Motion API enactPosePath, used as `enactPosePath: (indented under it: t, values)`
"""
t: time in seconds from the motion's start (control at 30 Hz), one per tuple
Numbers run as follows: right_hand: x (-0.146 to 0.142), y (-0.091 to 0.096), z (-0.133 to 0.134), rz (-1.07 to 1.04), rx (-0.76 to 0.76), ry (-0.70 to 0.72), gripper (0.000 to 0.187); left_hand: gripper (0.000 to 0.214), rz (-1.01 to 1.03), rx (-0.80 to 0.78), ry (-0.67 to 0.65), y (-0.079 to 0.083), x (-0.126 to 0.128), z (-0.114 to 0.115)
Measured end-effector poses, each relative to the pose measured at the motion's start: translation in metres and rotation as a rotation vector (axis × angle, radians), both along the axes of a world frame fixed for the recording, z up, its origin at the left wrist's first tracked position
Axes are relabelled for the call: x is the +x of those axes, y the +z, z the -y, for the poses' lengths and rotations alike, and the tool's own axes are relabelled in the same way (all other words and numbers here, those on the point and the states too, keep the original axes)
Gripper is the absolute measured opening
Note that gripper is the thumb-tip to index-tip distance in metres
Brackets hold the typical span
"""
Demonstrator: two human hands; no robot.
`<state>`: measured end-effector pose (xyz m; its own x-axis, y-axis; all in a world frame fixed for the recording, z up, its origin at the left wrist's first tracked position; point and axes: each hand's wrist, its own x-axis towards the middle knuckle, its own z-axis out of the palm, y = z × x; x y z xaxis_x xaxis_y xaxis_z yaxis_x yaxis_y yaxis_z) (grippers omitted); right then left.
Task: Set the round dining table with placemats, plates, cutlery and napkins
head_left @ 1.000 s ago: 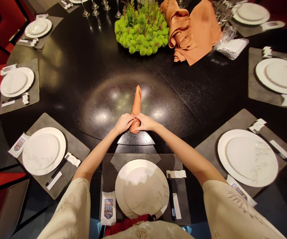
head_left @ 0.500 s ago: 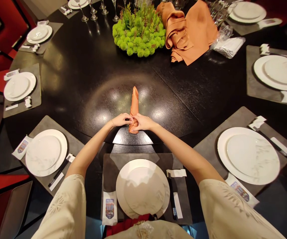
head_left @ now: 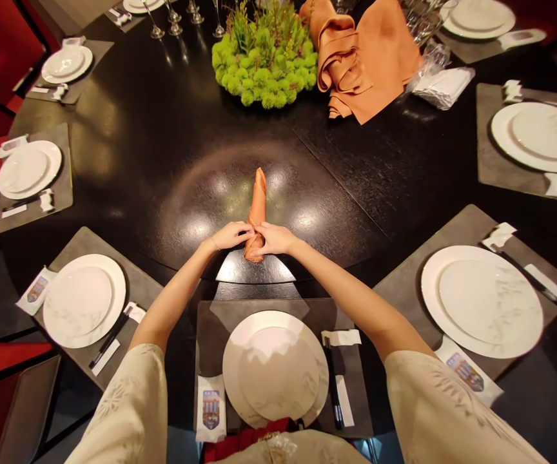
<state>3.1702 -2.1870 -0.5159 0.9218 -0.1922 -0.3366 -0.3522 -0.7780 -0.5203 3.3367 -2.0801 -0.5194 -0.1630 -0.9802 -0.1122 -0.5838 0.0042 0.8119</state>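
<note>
An orange cloth napkin (head_left: 258, 200), rolled into a narrow pointed shape, lies on the dark round table with its tip facing away from me. My left hand (head_left: 234, 234) pinches it from the left near its lower part. From the other side my right hand (head_left: 274, 238) grips the same part, thumb and fingers around the cloth. The fingertips of both hands meet over the napkin and hide some of its folds. Directly below my hands, nearer my body, a white plate stack (head_left: 278, 367) rests on a grey placemat (head_left: 211, 335).
A green plant centrepiece (head_left: 266, 71) stands at the back, beside a pile of orange napkins (head_left: 385, 58) and a plastic-wrapped white pack (head_left: 443, 87). Stemmed glasses (head_left: 175, 26) are at the far edge. Place settings with plates (head_left: 481, 299) and chopsticks (head_left: 109, 335) ring the table.
My view has shifted slightly, so the table's left side has moved left in the picture. Both hands stay on the rolled napkin, with only small finger movement.
</note>
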Motion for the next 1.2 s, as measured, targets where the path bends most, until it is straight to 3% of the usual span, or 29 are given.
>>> enactPosePath:
  t: [0.13, 0.23, 0.37, 0.43, 0.5, 0.57, 0.67, 0.73, 0.8, 0.9, 1.0, 1.1, 1.2]
  values:
    - [-0.001, 0.005, -0.005, -0.063, -0.041, 0.047, 0.096, 0.023, 0.089, 0.001, -0.033, 0.001, 0.001, 0.000]
    - [-0.001, 0.006, -0.017, -0.097, -0.106, 0.042, 0.109, 0.024, 0.032, 0.045, -0.041, -0.006, 0.005, 0.005]
    - [-0.001, -0.001, -0.038, 0.010, -0.145, -0.081, 0.101, 0.023, -0.039, 0.113, 0.000, -0.016, 0.011, 0.003]
    - [-0.005, -0.005, -0.043, 0.073, -0.069, -0.161, 0.099, 0.022, -0.001, 0.131, 0.084, -0.016, 0.009, -0.003]
    - [-0.010, -0.008, -0.041, 0.124, 0.147, -0.261, 0.105, 0.029, 0.121, 0.171, 0.263, -0.013, -0.002, -0.011]
    - [-0.016, -0.010, -0.036, 0.163, 0.533, -0.399, 0.106, 0.042, 0.291, 0.269, 0.459, -0.006, -0.021, -0.018]
    - [-0.023, -0.013, -0.026, 0.182, 1.156, -0.671, 0.086, 0.060, 0.466, 0.437, 0.621, 0.004, -0.054, -0.025]
    - [-0.020, -0.018, -0.021, 0.177, 1.328, -0.857, 0.073, 0.064, 0.494, 0.491, 0.674, 0.010, -0.069, -0.026]
    - [-0.010, -0.021, -0.018, 0.213, 1.343, -0.993, 0.058, 0.057, 0.443, 0.458, 0.680, 0.013, -0.077, -0.027]
    - [0.014, -0.011, -0.014, 0.396, 1.393, -1.066, 0.035, 0.050, 0.260, 0.253, 0.618, 0.014, -0.078, -0.029]
    - [0.035, 0.020, -0.015, 0.694, 1.367, -0.981, 0.035, 0.055, 0.102, 0.018, 0.717, 0.013, -0.078, -0.032]
    - [0.038, 0.052, -0.027, 0.876, 1.155, -0.803, 0.037, 0.060, -0.045, -0.148, 0.827, 0.006, -0.081, -0.036]
    - [0.032, 0.064, -0.045, 0.889, 0.943, -0.710, 0.035, 0.063, -0.199, -0.178, 0.831, -0.009, -0.087, -0.040]
